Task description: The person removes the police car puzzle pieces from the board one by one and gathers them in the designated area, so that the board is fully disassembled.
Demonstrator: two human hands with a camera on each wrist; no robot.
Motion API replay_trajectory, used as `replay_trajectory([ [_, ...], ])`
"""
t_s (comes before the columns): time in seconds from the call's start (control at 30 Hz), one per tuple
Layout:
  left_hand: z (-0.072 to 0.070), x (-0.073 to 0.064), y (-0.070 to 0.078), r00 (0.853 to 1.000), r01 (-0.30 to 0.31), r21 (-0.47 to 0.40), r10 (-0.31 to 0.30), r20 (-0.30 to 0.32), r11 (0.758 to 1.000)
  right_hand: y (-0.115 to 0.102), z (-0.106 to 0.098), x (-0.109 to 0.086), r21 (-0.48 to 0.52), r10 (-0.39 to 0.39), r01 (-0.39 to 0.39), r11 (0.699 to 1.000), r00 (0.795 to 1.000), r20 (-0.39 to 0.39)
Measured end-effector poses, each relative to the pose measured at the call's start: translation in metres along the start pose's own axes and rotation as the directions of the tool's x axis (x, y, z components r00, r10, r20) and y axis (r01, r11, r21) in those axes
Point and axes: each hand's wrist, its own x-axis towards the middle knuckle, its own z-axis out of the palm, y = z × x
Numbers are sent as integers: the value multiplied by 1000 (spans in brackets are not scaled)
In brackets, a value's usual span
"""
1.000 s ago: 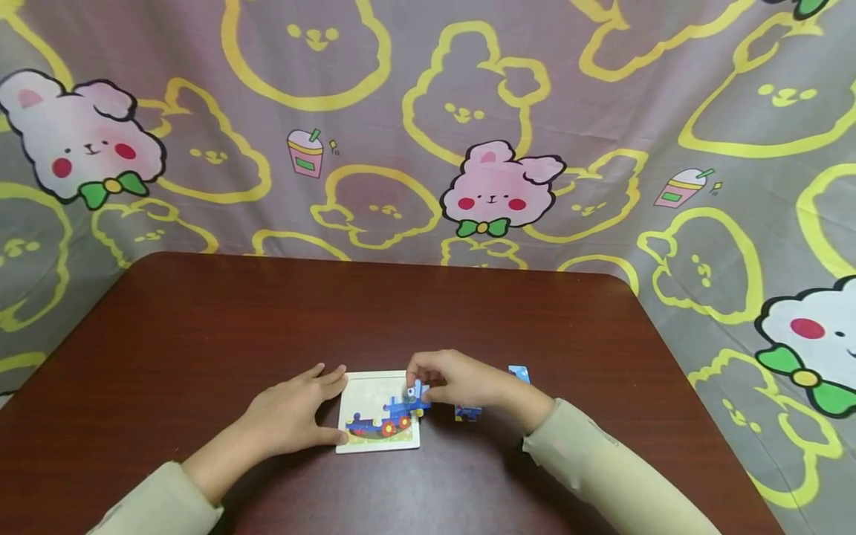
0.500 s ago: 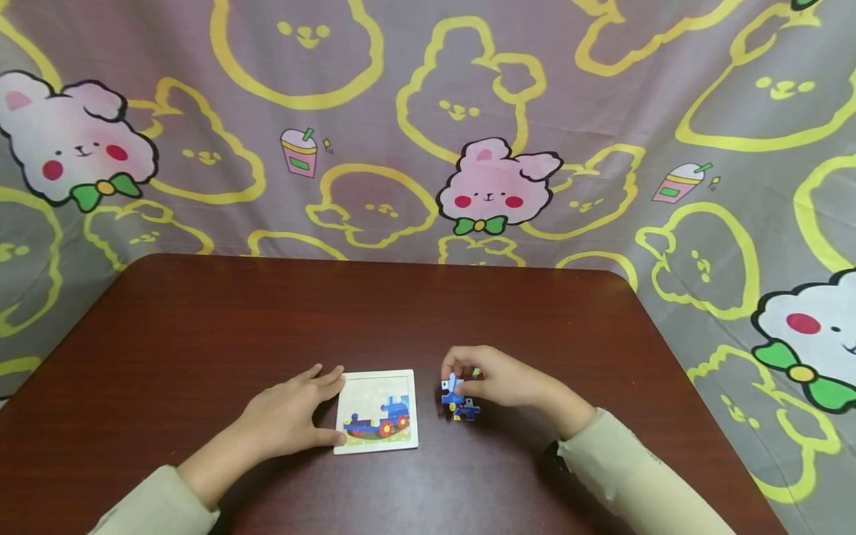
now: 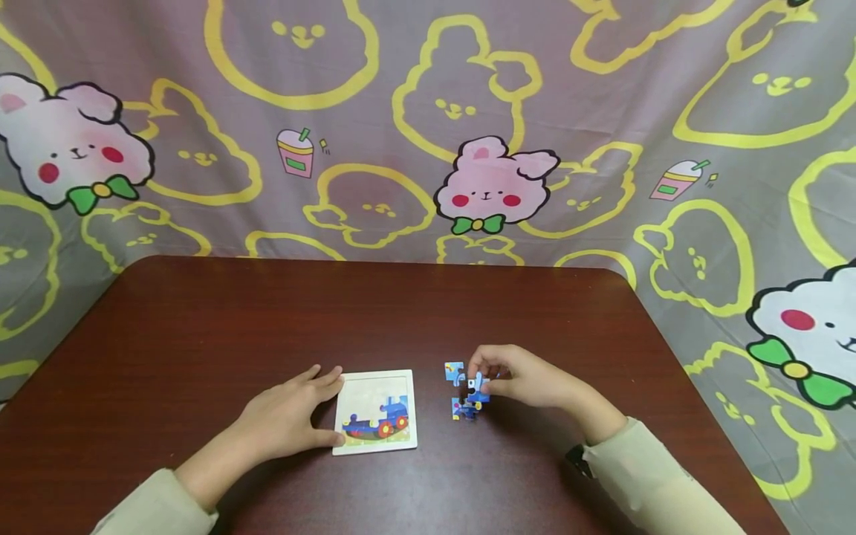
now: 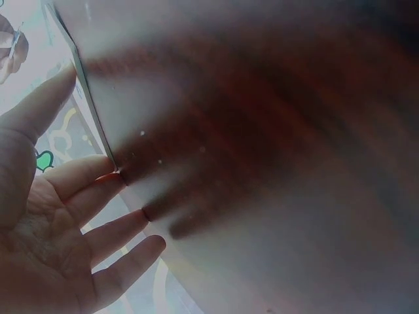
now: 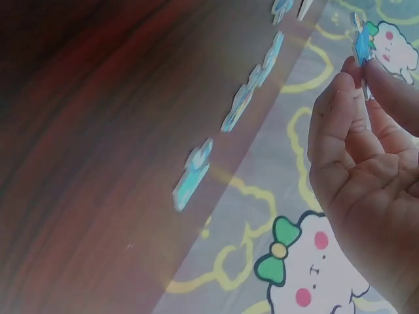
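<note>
In the head view a square white puzzle tray (image 3: 364, 389) lies on the table. Fitted pieces along its lower part make up a blue train picture (image 3: 384, 423) with red wheels; the upper part shows bare cream board. My left hand (image 3: 286, 413) rests at the tray's left side, thumb and index fingertip touching its edge, fingers extended. To the right of the tray, my right hand (image 3: 528, 377) pinches a blue jigsaw piece (image 3: 478, 388) between thumb and fingers, tilted up above the table. In the right wrist view that jigsaw piece (image 5: 362, 47) appears edge-on.
Loose jigsaw pieces lie beside the right hand, a light blue piece (image 3: 454, 370) behind and a dark blue piece (image 3: 460, 410) in front. The brown table (image 3: 301, 312) ends at a patterned curtain (image 3: 374, 134). Loose pieces (image 5: 255, 82) also show in the right wrist view.
My right hand has carried the pinched jigsaw piece rightward, away from the tray to above the loose pieces. The left hand stays at the tray's edge. The view has shifted slightly.
</note>
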Motion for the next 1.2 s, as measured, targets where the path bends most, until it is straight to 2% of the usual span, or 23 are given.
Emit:
replay_trajectory([
  [0.3,0,-1,-1,1000,-8,-3,8,0,1000,8,-3,-11,-6,29,-29,1000,1000,-4],
  [0.57,0,0,-2,1000,-5,0,5,5,1000,11,0,-14,-14,29,-28,999,999,35],
  [0.77,0,0,-1,1000,-6,-2,6,10,1000,11,3,-15,-16,65,-64,998,995,75],
  [0.97,0,0,-1,1000,-3,-1,3,13,1000,12,5,-15,-66,103,-98,993,992,71],
  [1.2,-1,0,-1,1000,-5,4,5,12,1000,13,4,-15,-149,108,-103,984,994,29],
])
